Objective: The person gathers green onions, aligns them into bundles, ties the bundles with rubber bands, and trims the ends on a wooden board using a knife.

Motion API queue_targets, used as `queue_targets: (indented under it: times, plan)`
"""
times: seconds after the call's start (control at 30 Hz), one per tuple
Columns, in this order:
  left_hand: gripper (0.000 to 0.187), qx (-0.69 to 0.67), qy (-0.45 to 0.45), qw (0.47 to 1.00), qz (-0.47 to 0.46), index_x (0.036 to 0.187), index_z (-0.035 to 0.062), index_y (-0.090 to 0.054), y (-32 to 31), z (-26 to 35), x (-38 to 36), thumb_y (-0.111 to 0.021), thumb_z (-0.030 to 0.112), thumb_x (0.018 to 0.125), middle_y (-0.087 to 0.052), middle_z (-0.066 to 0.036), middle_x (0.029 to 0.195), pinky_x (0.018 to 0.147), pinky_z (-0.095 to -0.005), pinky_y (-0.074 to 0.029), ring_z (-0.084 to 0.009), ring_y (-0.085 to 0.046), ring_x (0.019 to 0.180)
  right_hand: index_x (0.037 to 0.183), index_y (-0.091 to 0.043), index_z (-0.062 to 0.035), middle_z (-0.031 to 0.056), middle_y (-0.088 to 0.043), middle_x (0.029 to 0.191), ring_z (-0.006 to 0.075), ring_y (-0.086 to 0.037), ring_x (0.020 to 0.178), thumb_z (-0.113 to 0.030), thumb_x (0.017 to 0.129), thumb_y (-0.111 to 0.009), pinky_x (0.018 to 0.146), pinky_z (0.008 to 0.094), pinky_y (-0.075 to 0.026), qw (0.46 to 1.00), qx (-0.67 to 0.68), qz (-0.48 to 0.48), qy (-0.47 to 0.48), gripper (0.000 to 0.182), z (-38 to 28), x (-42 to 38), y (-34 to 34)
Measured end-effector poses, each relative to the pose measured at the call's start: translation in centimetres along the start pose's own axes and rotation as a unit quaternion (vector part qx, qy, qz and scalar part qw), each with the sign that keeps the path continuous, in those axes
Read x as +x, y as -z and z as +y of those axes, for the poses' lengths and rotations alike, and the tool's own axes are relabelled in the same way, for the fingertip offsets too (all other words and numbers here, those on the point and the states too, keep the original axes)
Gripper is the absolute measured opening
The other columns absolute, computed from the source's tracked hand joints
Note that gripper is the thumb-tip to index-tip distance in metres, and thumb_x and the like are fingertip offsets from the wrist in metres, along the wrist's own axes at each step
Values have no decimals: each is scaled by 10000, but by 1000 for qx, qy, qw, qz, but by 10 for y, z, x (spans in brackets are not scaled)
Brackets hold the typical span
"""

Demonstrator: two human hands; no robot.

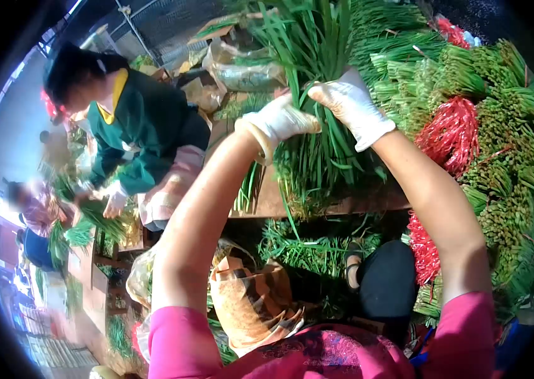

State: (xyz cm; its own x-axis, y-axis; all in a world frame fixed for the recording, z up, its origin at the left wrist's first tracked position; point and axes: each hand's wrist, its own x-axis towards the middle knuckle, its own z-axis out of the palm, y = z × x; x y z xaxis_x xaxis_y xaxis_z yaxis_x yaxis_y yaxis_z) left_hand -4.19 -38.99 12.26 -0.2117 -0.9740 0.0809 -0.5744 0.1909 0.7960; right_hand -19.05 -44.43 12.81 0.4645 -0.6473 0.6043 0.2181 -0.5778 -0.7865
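Note:
Both my hands wear white gloves and grip a bunch of long green leafy stalks, like garlic chives [308, 38], held up in front of me. My left hand [279, 119] clasps the bunch from the left, its thumb pointing right across the leaves. From the right, my right hand [352, 106] closes on it at about the same height, thumb towards the left. The fingers behind the leaves are hidden. Leaves fan out above the hands and hang below them over the brown work table [368, 203].
Bundled stalks [500, 132] are piled along the right. Red plastic ties [450, 136] lie on them, with more red strands [423, 246] lower down. At left, a person in a green jacket [147, 120] handles greens. Loose leaves [305, 252] lie below the table edge near my leg.

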Motion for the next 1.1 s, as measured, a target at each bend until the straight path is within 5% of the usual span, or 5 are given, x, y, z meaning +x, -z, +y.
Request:
queue_targets:
  times: [0.27,0.57,0.73,0.97,1.1]
  plan:
    - [415,-374,-72,923,51,1093,45,-571,21,63,-67,-724,228,754,-626,-54,935,782,-287,-481,-136,-577,860,803,-663,-34,61,-649,769,151,-608,744,-322,799,-636,725,299,-458,973,25,-225,48,289,-97,11,1]
    - [219,-437,40,854,278,921,-3,-578,-31,36,-173,-612,95,728,-615,-100,831,662,-299,-526,-189,-610,745,862,-663,-52,115,-648,823,266,-630,746,-322,778,-631,674,355,-484,892,-209,126,380,285,-93,-10,-88]
    - [340,-482,59,771,413,1026,-21,-559,-32,-6,-275,-578,192,760,-613,-187,952,848,-441,-486,-309,-604,856,1269,-468,-246,69,-352,1371,293,-311,1276,-488,706,-637,1037,548,-218,880,-212,-332,264,635,-80,-212,-141]
    - [281,-447,110,640,616,969,29,-594,-23,-47,-456,-599,217,760,-618,-156,998,881,-516,-447,-346,-576,930,726,-636,-80,72,-611,705,268,-618,730,-221,706,-609,629,401,-500,571,-410,-710,-37,145,140,-389,-75]
    - [489,-365,78,619,691,1142,-2,-519,-38,-78,-514,-517,358,810,-577,-191,1080,843,-479,-449,-356,-547,966,879,-649,-82,109,-623,914,269,-603,845,-213,727,-612,746,358,-488,811,-352,-467,12,203,66,-291,-99]
